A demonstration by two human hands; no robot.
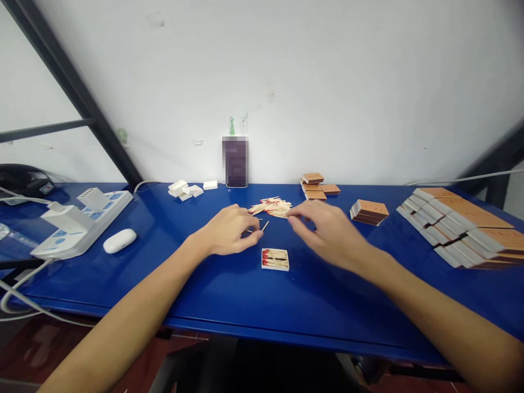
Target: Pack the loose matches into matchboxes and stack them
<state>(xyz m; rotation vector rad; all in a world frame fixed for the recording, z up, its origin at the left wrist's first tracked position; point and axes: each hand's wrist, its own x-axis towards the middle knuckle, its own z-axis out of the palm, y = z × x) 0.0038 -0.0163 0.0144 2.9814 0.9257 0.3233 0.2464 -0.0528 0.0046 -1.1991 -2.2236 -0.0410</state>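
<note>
A loose pile of matches (271, 207) lies on the blue table (229, 295) near the wall. In front of it sits an open white tray of matches (275, 259) with red heads. My left hand (229, 232) rests left of the tray, fingers curled and pinching one or two matches. My right hand (325, 232) hovers right of the pile, its fingers reaching to the pile's edge; it is motion-blurred and I cannot make out whether it holds anything.
Orange matchbox sleeves (315, 186) and a small stack (369, 211) lie at the back; rows of boxes (462, 226) at right. White inner trays (186, 189), a power strip (79, 221), an earbud case (119, 240) and a phone (235, 161) against the wall.
</note>
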